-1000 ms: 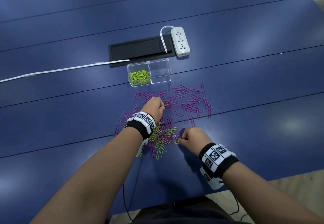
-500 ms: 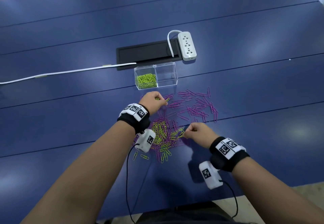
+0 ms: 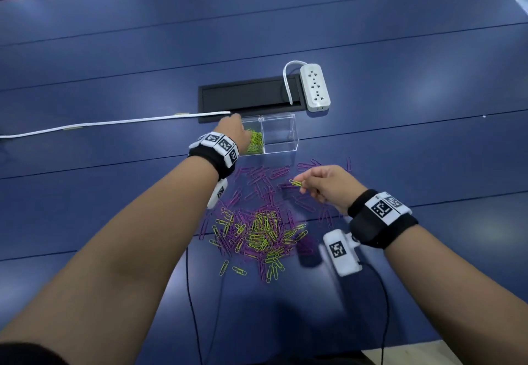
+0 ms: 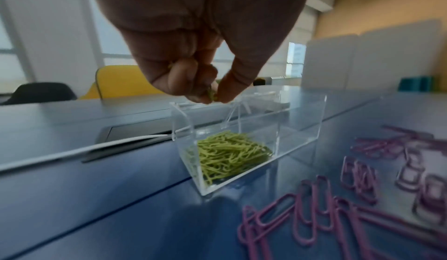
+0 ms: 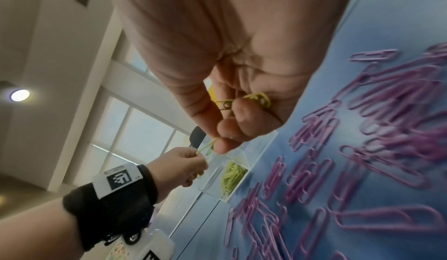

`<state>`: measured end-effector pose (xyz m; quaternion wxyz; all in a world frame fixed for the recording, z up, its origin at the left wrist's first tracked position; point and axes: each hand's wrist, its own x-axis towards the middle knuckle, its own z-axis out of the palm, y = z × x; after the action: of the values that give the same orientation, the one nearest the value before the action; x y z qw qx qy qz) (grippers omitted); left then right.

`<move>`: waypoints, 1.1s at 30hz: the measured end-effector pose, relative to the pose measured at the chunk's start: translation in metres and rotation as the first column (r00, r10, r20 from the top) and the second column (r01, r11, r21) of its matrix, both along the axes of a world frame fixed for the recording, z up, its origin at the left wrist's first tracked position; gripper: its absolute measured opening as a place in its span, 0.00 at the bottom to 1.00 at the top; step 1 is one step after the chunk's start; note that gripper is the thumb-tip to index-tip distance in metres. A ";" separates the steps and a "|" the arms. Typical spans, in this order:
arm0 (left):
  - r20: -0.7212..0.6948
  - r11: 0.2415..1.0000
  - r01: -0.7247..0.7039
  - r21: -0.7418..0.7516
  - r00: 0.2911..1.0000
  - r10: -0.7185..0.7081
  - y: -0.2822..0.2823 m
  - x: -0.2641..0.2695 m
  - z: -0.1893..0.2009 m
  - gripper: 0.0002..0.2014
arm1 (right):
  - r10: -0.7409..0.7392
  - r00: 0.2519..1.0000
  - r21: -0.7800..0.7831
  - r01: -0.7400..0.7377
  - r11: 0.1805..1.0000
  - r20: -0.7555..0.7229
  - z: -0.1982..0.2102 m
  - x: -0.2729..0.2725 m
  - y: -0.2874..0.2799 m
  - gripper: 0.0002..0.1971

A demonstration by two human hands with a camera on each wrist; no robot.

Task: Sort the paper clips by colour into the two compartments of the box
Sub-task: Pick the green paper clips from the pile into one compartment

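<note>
A clear two-compartment box [image 3: 281,147] holds green paper clips [image 3: 255,143] in its left compartment; the right one shows nothing inside. My left hand [image 3: 237,132] hovers over the left compartment. In the left wrist view the left hand [image 4: 212,96] pinches green clips just above the box's rim [image 4: 300,122]. My right hand [image 3: 304,184] is raised over the purple clips [image 3: 271,176] and pinches a green clip [image 3: 296,183]. The right wrist view shows the right hand [image 5: 217,143] with more green clips [image 5: 258,100] tucked under its curled fingers. A mixed green and purple pile [image 3: 257,233] lies nearer me.
A white power strip [image 3: 314,87] and a black cable hatch [image 3: 248,99] lie just behind the box. A white cable [image 3: 114,123] runs left from the hatch. Blue table [image 3: 400,150] stretches on both sides. Black wrist-camera leads hang by the table's near edge.
My left hand has travelled from the purple clips up to the box's left compartment. My right hand has lifted off the mixed pile with a green clip and moved away from me.
</note>
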<state>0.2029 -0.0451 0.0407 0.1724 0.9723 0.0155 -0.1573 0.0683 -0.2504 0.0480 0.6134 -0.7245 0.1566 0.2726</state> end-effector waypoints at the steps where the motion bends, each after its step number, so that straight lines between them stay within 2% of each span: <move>1: -0.023 0.997 0.044 0.058 0.999 -0.043 0.000 0.004 0.000 0.12 | 0.013 1.000 -0.006 -0.013 1.000 0.013 0.004 0.006 0.002 0.09; 4: -0.056 0.979 0.145 0.143 0.989 -0.138 0.000 0.011 -0.004 0.12 | 0.076 0.995 -0.099 -0.069 0.993 0.069 0.010 0.030 0.010 0.10; 7: -0.014 0.988 0.133 0.073 0.991 -0.132 0.004 0.011 -0.009 0.15 | 0.166 0.976 -0.263 -0.124 0.957 0.143 0.015 0.058 0.021 0.12; 12: 0.114 0.983 -0.006 -0.185 0.993 0.028 0.020 -0.001 -0.013 0.16 | 0.311 0.930 -0.471 -0.188 0.862 0.198 0.023 0.110 0.056 0.10; 16: 0.198 0.928 -0.161 -0.335 0.951 0.236 0.036 -0.028 -0.010 0.14 | 0.457 0.872 -0.651 -0.245 0.719 0.176 0.016 0.139 0.092 0.12; 19: 0.185 0.900 -0.218 -0.378 0.934 0.304 0.042 -0.058 -0.012 0.15 | 0.534 0.829 -0.707 -0.278 0.650 0.165 0.007 0.146 0.113 0.14; 23: 0.085 0.899 -0.219 -0.379 0.959 0.269 0.039 -0.098 -0.024 0.13 | 0.659 0.739 -0.734 -0.370 0.569 0.139 -0.002 0.141 0.119 0.17; 25: 0.045 0.907 -0.180 -0.381 0.976 0.213 0.031 -0.117 -0.029 0.12 | 0.664 0.727 -0.722 -0.365 0.587 0.173 -0.002 0.138 0.113 0.19; 28: 0.016 0.930 -0.026 -0.367 0.999 0.035 0.013 -0.142 -0.039 0.09 | 0.534 0.791 -0.627 -0.259 0.735 0.300 0.000 0.130 0.095 0.19; 30: 0.006 0.930 0.070 -0.361 0.997 -0.073 0.001 -0.156 -0.047 0.05 | 0.431 0.825 -0.542 -0.188 0.819 0.366 0.001 0.112 0.076 0.15; 33: -0.015 0.928 0.167 -0.333 0.983 -0.183 -0.012 -0.170 -0.058 0.04 | 0.397 0.856 -0.533 -0.177 0.827 0.332 -0.005 0.066 0.044 0.10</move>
<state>0.0325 -0.0566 -0.0178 0.3180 0.9231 -0.0939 -0.1946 0.1348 -0.2064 0.0429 0.3818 -0.9114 -0.0327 0.1498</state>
